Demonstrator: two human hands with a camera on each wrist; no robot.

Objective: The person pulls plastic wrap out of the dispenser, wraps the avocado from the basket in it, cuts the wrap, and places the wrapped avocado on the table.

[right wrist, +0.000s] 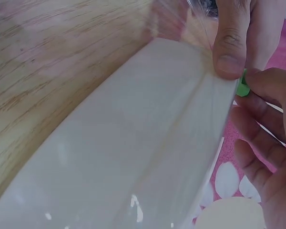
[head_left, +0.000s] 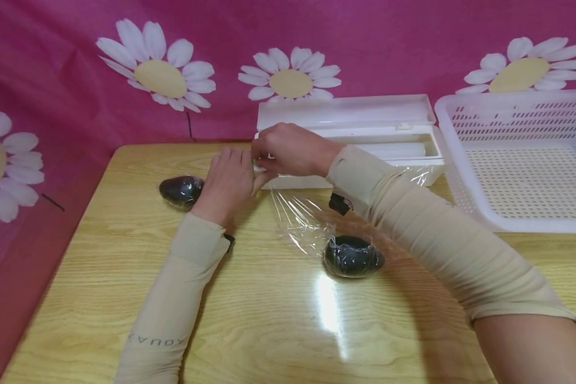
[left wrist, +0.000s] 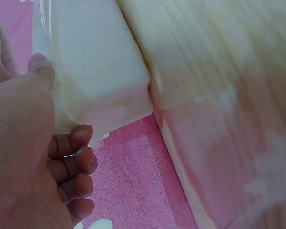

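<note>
A white cling film dispenser (head_left: 300, 183) stands at the back of the table, its lid (head_left: 345, 111) raised and a film roll (head_left: 398, 150) inside. My left hand (head_left: 228, 178) holds its left end, thumb (left wrist: 40, 67) on the box and fingers curled by the end face. At the same corner my right hand (head_left: 297, 149) pinches a small green slider (right wrist: 243, 87) between thumb and finger. Clear film (head_left: 300, 218) stretches from the dispenser's front down to a dark avocado (head_left: 352, 257) lying under wrap. Another wrapped avocado (head_left: 180, 191) rests left of my left hand.
A white perforated basket (head_left: 533, 225) stands right of the dispenser, close against it. Behind the wooden table (head_left: 249, 320) hangs a pink cloth (head_left: 379, 53) with white daisies. Dark wrist straps show partly below both sleeves.
</note>
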